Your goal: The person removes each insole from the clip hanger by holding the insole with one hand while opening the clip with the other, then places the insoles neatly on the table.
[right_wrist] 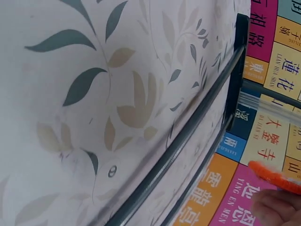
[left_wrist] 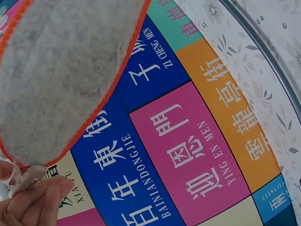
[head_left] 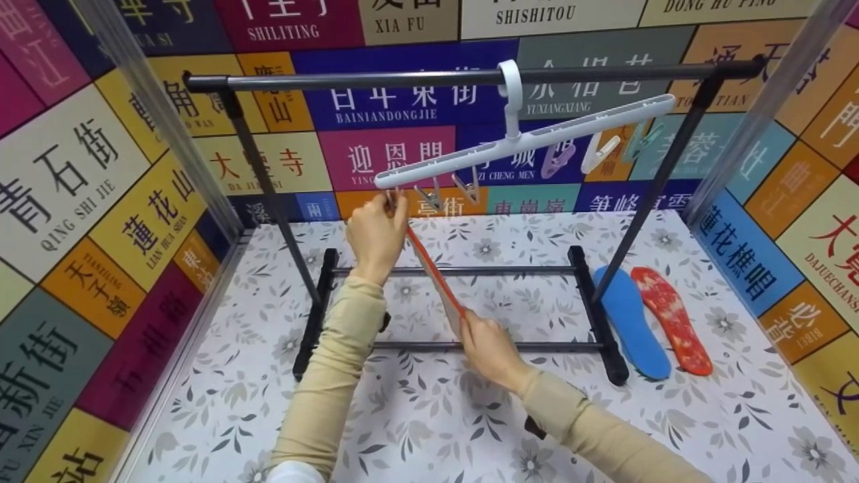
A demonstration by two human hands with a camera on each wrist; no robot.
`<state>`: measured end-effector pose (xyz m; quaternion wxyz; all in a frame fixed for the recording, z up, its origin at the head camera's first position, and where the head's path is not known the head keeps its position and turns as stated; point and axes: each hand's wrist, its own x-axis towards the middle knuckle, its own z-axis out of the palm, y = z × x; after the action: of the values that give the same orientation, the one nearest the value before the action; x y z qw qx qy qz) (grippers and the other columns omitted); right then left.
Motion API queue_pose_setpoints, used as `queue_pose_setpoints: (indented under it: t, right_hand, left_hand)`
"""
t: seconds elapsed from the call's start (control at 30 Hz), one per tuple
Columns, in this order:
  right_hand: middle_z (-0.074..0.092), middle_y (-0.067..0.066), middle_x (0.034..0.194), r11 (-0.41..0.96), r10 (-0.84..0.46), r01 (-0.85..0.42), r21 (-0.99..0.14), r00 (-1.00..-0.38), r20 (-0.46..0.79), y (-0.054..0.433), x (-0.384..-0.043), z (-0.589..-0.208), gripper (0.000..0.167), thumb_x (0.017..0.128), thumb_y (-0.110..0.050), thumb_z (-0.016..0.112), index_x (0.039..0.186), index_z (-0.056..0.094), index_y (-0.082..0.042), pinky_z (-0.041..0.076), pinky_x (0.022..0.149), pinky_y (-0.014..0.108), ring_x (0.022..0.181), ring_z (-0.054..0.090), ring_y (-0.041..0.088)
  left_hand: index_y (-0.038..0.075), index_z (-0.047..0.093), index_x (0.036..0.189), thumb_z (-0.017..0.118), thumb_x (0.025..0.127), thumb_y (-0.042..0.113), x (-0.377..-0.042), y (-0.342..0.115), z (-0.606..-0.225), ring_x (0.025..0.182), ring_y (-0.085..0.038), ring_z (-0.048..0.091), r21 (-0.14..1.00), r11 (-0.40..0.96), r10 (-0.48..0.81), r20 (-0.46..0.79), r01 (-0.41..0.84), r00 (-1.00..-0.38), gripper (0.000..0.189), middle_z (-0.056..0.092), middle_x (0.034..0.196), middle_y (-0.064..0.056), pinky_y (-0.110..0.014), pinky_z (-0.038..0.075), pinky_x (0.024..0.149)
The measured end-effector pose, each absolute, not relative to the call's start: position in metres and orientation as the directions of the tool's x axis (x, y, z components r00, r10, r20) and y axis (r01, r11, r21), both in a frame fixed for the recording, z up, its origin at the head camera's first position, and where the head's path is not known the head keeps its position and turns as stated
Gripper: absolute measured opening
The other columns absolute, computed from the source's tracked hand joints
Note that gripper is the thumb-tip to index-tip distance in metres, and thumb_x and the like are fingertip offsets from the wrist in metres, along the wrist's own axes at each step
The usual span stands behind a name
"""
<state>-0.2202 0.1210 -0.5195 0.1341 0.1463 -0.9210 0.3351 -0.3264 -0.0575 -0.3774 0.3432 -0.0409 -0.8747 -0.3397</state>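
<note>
My left hand (head_left: 377, 235) is just under the low left end of a pale hanger (head_left: 463, 157), which hooks over a black rail and tilts. In the left wrist view its fingers pinch a pale clip (left_wrist: 27, 180) at the tip of an insole (left_wrist: 66, 80). The insole is grey fuzzy on that face, with an orange-red stitched edge. Lower down, my right hand (head_left: 490, 345) grips the insole's other end, so it slants between both hands. In the right wrist view only a bit of the orange edge shows beside the fingers. Whether the clip bites the insole, I cannot tell.
The black rack (head_left: 416, 81) stands on a floral-patterned surface (head_left: 483, 416). Several other clips hang from the hanger, among them a lilac clip (head_left: 558, 159) and a green clip (head_left: 645, 142). A blue insole (head_left: 631, 322) and a red mottled insole (head_left: 671, 320) lie at right.
</note>
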Motion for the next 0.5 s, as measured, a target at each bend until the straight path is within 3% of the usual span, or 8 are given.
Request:
queue_pose_setpoints:
  t: [0.2,0.5]
  right_hand:
    - [0.044,-0.007,0.057,0.737,-0.204,-0.368,-0.567,-0.921,0.332,0.137,-0.207,-0.516,0.019,0.101,-0.01,0.048,0.088,0.061,-0.007,0.035,0.042,0.027,0.047,0.039,0.009]
    - [0.045,-0.006,0.056,0.747,-0.161,-0.274,-0.605,-0.959,0.234,0.18,-0.184,-0.522,0.02,0.101,-0.008,0.049,0.103,0.067,0.0,0.037,0.041,0.024,0.044,0.039,0.007]
  left_hand:
    - [0.007,0.064,0.067,0.057,0.098,0.032,-0.327,-0.059,-0.378,0.056,-0.032,0.061,0.558,0.774,-0.177,0.646,0.301,-0.742,0.04,0.064,0.06,-0.01,-0.045,0.046,0.054]
    - [0.008,0.07,0.076,0.061,0.095,0.034,-0.328,-0.067,-0.379,0.061,-0.029,0.065,0.579,0.755,-0.176,0.632,0.309,-0.755,0.034,0.072,0.07,-0.008,-0.043,0.048,0.055]
